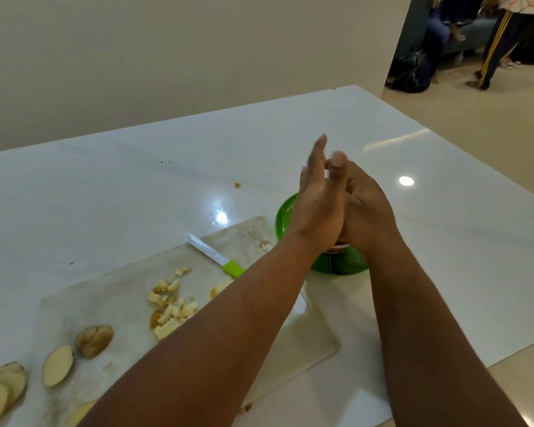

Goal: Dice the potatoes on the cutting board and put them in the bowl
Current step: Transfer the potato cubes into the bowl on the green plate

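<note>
Glossy white stone surface (290, 143) under everything; on it, pale translucent plastic cutting board (127, 291). Transfer step, by the look of it: left hand (316, 204) and right hand (364, 208) pressed palm to palm above round green plastic bowl (285, 215), fingers straight, neither grip grasping anything visible, likely brushing off bits. Next: back to board, scoop pile of pale diced potato (170, 309). Uncut potato slices (57, 365) at near left. Green-handled knife (216, 257) between dice and bowl, worth avoiding. Stray piece (237, 184) beyond.

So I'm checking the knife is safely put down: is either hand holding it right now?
No: the knife lies on the cutting board, while both hands are pressed together above the green bowl.
</note>
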A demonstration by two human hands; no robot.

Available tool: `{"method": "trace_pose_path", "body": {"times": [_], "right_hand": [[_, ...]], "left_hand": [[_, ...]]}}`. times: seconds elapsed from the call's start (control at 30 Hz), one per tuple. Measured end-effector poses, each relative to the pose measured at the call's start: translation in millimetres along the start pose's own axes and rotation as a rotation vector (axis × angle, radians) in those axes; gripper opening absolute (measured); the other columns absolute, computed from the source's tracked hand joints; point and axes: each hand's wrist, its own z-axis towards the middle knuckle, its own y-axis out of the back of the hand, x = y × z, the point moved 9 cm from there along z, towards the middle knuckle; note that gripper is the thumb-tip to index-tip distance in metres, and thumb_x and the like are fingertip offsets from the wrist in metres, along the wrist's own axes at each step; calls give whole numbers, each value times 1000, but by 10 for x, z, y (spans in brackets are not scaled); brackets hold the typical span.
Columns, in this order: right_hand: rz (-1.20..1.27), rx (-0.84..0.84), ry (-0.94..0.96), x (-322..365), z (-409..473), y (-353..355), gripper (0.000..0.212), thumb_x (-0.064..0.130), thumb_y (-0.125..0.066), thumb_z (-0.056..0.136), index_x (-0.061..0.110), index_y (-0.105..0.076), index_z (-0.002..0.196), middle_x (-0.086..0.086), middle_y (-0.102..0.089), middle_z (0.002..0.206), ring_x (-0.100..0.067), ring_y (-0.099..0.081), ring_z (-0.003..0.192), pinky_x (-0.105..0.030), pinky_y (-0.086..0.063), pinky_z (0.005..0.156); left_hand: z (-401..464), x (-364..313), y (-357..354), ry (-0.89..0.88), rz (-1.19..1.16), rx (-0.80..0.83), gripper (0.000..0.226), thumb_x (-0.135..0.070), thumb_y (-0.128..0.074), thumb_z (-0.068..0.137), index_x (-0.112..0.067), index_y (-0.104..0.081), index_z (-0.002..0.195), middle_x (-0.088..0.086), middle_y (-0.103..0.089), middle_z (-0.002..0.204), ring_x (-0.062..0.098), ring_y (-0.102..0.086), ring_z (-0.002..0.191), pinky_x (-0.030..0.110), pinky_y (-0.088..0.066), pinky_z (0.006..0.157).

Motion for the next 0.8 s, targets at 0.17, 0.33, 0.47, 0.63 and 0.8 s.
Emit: {"method": "trace_pose_path", "body": {"times": [0.17,0.33,0.47,0.63,0.8], "right_hand": [[217,-148,-74,-44,-23,172,34,22,-33,107,31,-60,126,7,-73,108,-2,-67,106,-26,-53,96],[100,-152,55,60,-51,191,34,32,-29,109,31,-54,133,9,-69,119,0,-63,112,-23,-50,97],[-251,89,72,-3,-26,-119,39,24,-37,106,35,-46,142,10,-61,135,-5,-57,121,-24,-48,101],[-407,35,96,19,-5,-88,37,11,-53,88,27,-75,113,9,-73,113,-7,-65,105,-29,-52,98],[-369,-114,148,321,-119,1,31,11,-55,89,25,-78,103,9,-75,102,-5,-67,100,-16,-47,94]], "left_hand": [[25,99,241,76,-325,-135,85,-86,-13,86,-42,-36,155,0,-47,157,18,-34,149,43,-25,118],[25,139,304,42,-382,-190,83,-81,-10,91,-36,-49,149,-1,-55,151,17,-40,147,45,-21,126],[5,124,288,32,-368,-167,79,-76,-14,91,-35,-49,149,-1,-57,147,17,-48,140,31,-38,111],[-111,76,622,49,-356,-252,77,-74,-11,99,-29,-59,139,1,-66,135,18,-51,138,40,-34,117],[-421,-65,1381,70,-251,-283,80,-74,-14,100,-23,-74,115,0,-77,113,19,-66,119,42,-45,111]]}}
